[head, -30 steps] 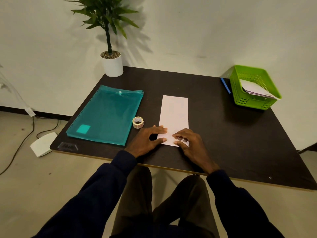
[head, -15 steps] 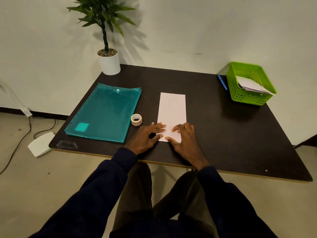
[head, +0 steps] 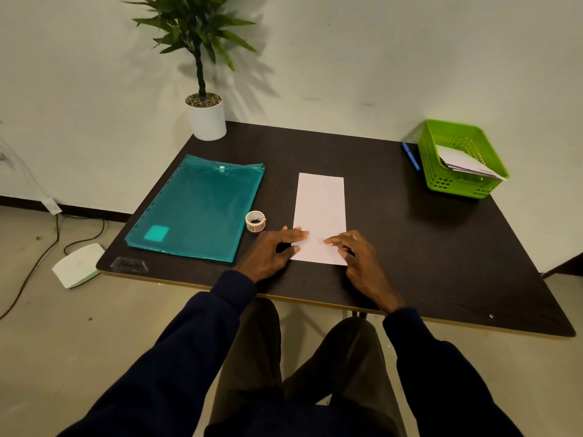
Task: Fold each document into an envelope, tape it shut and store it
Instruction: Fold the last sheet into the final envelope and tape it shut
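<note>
Head view: a long white strip of folded paper (head: 320,209) lies flat on the dark wooden desk (head: 410,247), just left of centre, its long sides running from six to twelve o'clock. The left hand (head: 268,252) rests at the strip's seven o'clock corner with its fingers (head: 296,234) straight and close together, flat on the sheet. The right hand (head: 359,258) sits at the five o'clock corner with its fingers (head: 334,239) loosely curved, tips down on the paper; I cannot tell whether its thumb has got under the edge. The sheet should be light, thin and limp, likely to slide on the smooth top and to crease wherever it is pressed, so one hand should pin it while the other lifts the near short edge at a corner. A small roll of patterned tape (head: 255,220) stands just beside the strip at nine o'clock, close enough to be nudged. Beyond it lies a teal translucent plastic folder (head: 195,209). At two o'clock, well apart, a green perforated plastic basket (head: 454,184) holds papers, with a blue pen (head: 411,156) beside it. Bare desk at three o'clock offers room for turning the strip, and the near desk edge at six o'clock lies close behind both wrists.
</note>
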